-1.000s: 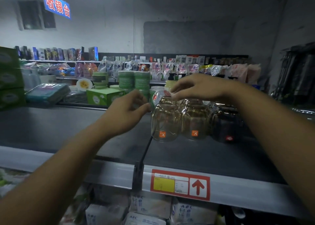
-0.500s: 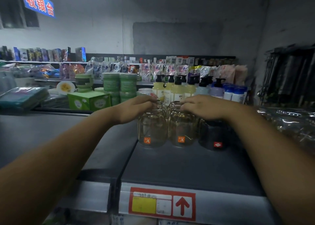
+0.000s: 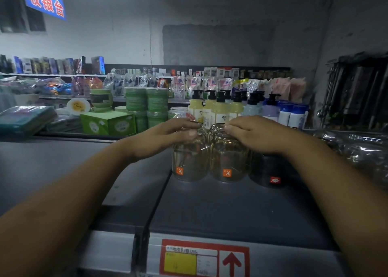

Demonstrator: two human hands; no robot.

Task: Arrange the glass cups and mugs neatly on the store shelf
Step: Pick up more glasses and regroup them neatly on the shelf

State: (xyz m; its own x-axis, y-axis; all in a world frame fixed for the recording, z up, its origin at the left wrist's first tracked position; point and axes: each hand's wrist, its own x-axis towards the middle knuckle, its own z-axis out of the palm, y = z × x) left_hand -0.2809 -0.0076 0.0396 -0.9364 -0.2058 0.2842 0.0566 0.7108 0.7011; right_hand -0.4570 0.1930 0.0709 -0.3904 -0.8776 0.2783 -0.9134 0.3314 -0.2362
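Observation:
Two clear amber-tinted glass cups with orange stickers stand side by side on the dark grey shelf (image 3: pixel 220 209). My left hand (image 3: pixel 168 136) rests on top of the left glass cup (image 3: pixel 190 161), fingers curled over its rim. My right hand (image 3: pixel 254 134) lies over the top of the right glass cup (image 3: pixel 227 163) in the same way. A dark mug (image 3: pixel 267 171) with a red sticker stands just right of them, partly under my right wrist. More glass shows behind the two cups, stacked or in a back row; I cannot tell which.
Yellow and purple pump bottles (image 3: pixel 220 108) stand behind the cups. Green tubs (image 3: pixel 147 102) and a green box (image 3: pixel 108 122) sit at back left. Plastic-wrapped glassware (image 3: pixel 357 148) lies to the right. A red and yellow price tag (image 3: pixel 204 257) marks the shelf's front edge.
Both hands have come down from above the cups onto their tops. The view has moved closer to the shelf and slightly lower.

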